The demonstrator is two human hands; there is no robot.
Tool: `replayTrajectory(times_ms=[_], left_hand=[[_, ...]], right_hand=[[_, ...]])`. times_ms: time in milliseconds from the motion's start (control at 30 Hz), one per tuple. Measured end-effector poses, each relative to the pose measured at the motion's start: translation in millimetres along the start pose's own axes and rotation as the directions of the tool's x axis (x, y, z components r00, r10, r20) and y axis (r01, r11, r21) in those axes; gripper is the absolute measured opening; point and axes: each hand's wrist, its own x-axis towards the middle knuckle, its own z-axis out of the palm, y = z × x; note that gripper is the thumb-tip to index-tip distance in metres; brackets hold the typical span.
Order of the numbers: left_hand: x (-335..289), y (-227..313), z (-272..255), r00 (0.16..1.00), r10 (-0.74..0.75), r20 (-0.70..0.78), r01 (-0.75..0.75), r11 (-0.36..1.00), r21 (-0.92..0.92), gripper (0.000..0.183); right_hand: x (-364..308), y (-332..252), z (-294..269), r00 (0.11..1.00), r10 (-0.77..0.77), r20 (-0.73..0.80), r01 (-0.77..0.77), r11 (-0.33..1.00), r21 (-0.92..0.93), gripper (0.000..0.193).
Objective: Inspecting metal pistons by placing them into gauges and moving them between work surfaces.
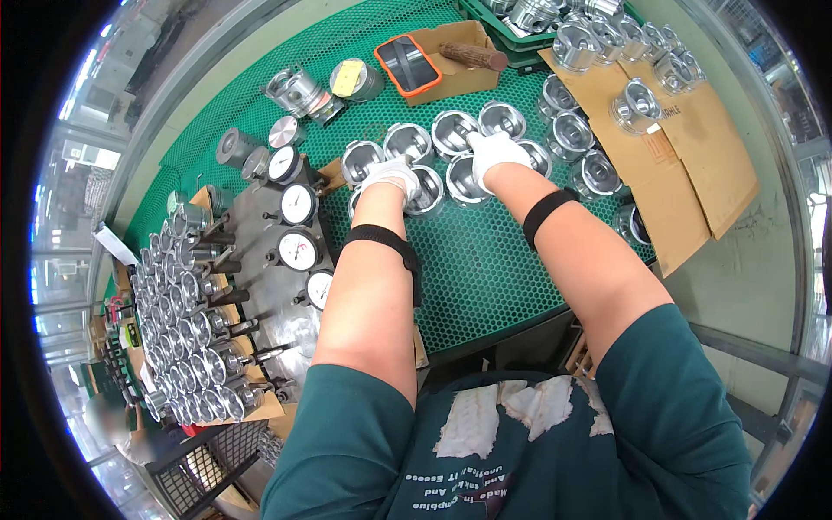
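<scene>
Two groups of shiny metal pistons stand on the green mesh mat, hollow ends up. My left hand point(393, 173), in a white glove, is closed at the left group, between a piston point(407, 141) behind it and another piston point(425, 191) at its right. My right hand point(497, 156), gloved too, closes at the right group, with fingertips at the rim of a piston point(454, 133). Beside it are a nearer piston point(466, 179) and a farther piston point(503, 120). The gloves hide parts of the pistons and some fingertips.
Dial gauges point(297, 204) stand on a metal plate at left, beside rows of pistons point(186, 329). An orange-cased phone point(407, 65) leans on a cardboard box point(455, 74). At right, more pistons stand by a cardboard sheet point(693, 165); a green crate point(516, 52) holds others.
</scene>
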Motion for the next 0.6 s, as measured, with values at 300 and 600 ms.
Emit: replayTrajectory(times_ms=[300, 600], left_hand=[[1.6, -13.5, 3.4, 1.0, -0.007, -0.004, 0.008, 0.998, 0.055, 0.075], [-8.6, -4.2, 13.2, 0.983, -0.038, -0.181, 0.047, 0.998, 0.043, 0.077]], right_hand=[[-55.8, 25.3, 8.3, 0.962, -0.254, 0.1, 0.265, 0.956, -0.122, 0.034], [-84.9, 39.4, 16.4, 0.988, 0.007, 0.152, -0.036, 0.981, 0.189, 0.041]])
